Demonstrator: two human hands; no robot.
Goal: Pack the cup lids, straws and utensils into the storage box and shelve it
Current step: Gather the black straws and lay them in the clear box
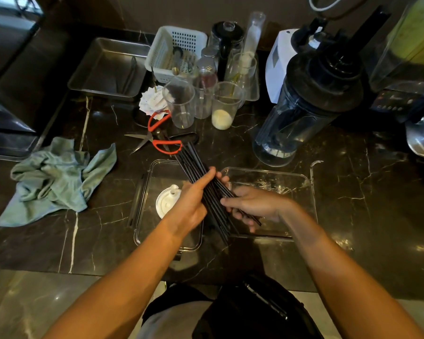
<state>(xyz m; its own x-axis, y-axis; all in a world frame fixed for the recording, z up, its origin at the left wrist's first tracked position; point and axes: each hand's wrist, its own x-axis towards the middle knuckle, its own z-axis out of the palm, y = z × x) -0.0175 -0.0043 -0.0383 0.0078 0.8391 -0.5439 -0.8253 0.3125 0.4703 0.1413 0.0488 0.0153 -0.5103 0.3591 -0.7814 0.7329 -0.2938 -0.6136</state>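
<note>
A bundle of black straws (194, 165) slants from upper left to lower right above the dark marble counter. My left hand (194, 199) grips the bundle from the left side, fingers wrapped over it. My right hand (252, 206) holds the lower part from the right, with a few straws splayed between its fingers. Under the hands lie two clear plastic pieces: the storage box (301, 189) on the right and a clear tray or lid (145, 189) on the left. A white cup lid (165, 204) lies in the left one.
Red-handled scissors (160, 141) lie just beyond the straws. A green cloth (54, 177) sits crumpled at the left. Clear measuring cups (179, 104), a white basket (174, 52), a metal tray (108, 67) and a blender jug (301, 111) crowd the back.
</note>
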